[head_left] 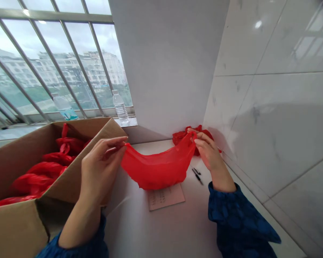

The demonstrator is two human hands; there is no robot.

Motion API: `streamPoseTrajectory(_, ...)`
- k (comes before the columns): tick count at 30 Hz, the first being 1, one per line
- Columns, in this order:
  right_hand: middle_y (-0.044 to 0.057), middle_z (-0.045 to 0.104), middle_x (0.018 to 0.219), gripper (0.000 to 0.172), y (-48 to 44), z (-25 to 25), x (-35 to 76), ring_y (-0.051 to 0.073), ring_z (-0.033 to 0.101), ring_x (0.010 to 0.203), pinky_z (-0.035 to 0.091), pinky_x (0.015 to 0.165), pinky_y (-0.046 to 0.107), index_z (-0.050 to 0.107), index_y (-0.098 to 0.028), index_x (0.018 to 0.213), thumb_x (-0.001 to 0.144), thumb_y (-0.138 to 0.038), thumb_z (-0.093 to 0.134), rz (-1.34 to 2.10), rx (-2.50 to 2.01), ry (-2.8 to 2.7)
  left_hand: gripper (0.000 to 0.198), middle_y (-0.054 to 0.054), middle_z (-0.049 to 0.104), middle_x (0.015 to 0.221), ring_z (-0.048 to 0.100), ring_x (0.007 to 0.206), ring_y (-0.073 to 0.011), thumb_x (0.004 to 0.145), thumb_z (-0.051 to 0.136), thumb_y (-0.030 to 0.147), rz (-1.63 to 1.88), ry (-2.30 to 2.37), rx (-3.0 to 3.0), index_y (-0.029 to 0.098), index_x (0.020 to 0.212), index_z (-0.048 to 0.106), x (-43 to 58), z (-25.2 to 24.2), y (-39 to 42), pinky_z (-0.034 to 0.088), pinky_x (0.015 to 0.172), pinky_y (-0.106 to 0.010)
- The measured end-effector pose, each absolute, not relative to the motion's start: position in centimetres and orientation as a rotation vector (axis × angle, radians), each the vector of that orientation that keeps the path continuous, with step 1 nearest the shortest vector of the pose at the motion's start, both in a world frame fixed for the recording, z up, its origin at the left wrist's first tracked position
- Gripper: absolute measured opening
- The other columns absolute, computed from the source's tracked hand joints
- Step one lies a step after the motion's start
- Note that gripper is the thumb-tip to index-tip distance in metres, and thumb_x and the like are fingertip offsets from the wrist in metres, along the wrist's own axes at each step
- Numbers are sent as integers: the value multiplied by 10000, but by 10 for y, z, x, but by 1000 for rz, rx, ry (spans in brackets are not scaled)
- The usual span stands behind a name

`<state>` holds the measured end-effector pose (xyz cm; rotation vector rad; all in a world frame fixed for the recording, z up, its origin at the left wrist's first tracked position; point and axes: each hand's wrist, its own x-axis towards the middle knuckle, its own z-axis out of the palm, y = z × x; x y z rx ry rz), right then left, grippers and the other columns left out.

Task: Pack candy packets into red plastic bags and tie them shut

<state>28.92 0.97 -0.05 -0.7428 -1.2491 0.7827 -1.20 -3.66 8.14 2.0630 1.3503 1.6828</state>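
Note:
A red plastic bag (pixel 158 168) hangs stretched between my two hands, sagging in the middle above the table. Its left corner is pinched by my left hand (pixel 103 163), fingers closed. My right hand (pixel 208 150) grips the bunched right end with closed fingertips. Whether anything is inside the bag, I cannot tell. Below it lies a paper notebook (pixel 168 201) with handwriting, partly covered by the bag. A black pen (pixel 197 176) rests to the right of the notebook, its cap close by.
On the left stands an open cardboard box (pixel 78 170) with several knotted red bags (pixel 43 173) inside. More red bags (pixel 181 136) are heaped at the back corner by the tiled wall (pixel 258 118). Plastic bottles (pixel 120 109) stand on the sill by the barred window.

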Motion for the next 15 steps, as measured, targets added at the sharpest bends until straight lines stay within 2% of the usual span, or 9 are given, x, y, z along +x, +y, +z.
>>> streamPoseTrajectory(2, 96, 679, 1174, 109, 8, 4, 276, 246, 634, 1146, 512, 942, 431, 484, -244, 873, 871, -351, 464, 850, -667, -1163, 287, -23, 685, 1048, 669, 1000, -184, 860, 716, 268, 1779, 1221, 1954, 254, 1146, 704, -1, 83, -24, 565, 918, -310)
streamPoseTrajectory(5, 64, 698, 992, 161, 9, 6, 250, 224, 692, 942, 546, 860, 409, 508, -246, 972, 899, -388, 488, 878, -601, -1035, 309, -22, 640, 983, 654, 920, -152, 844, 721, 228, 1829, 976, 1830, 228, 1152, 697, 18, 82, -7, 574, 836, -266)
streamPoseTrajectory(8, 43, 690, 1031, 242, 9, 5, 228, 168, 678, 785, 557, 815, 358, 572, -245, 1058, 896, -424, 593, 909, -586, -1018, 321, -14, 610, 982, 647, 878, -123, 847, 713, 203, 1714, 817, 1781, 233, 1166, 685, 36, 80, 1, 558, 762, -212)
streamPoseTrajectory(10, 48, 683, 1109, 357, 6, 5, 218, 159, 668, 803, 556, 809, 336, 592, -257, 1184, 873, -419, 659, 917, -604, -1158, 339, -14, 608, 980, 643, 901, -127, 848, 715, 197, 1608, 765, 1806, 232, 1183, 673, 47, 78, 0, 551, 804, -224)
streamPoseTrajectory(12, 52, 653, 1214, 517, 1, 6, 212, 184, 657, 964, 543, 861, 329, 576, -280, 1294, 818, -389, 744, 875, -613, -1363, 355, -23, 618, 985, 641, 937, -143, 849, 718, 199, 1513, 721, 1864, 225, 1199, 662, 55, 75, -3, 538, 880, -261)
streamPoseTrajectory(13, 50, 636, 1250, 543, -1, 6, 210, 197, 638, 1041, 532, 886, 327, 584, -286, 1301, 798, -373, 770, 840, -613, -1445, 355, -30, 626, 993, 642, 952, -153, 857, 713, 203, 1462, 701, 1901, 222, 1207, 657, 58, 73, -4, 531, 911, -281)
streamPoseTrajectory(15, 45, 638, 1220, 402, -3, 4, 205, 193, 637, 1026, 535, 838, 304, 651, -273, 1212, 835, -382, 738, 805, -618, -1508, 327, -50, 635, 1034, 641, 994, -172, 886, 685, 217, 1381, 681, 1981, 223, 1212, 655, 62, 66, -6, 513, 963, -318)
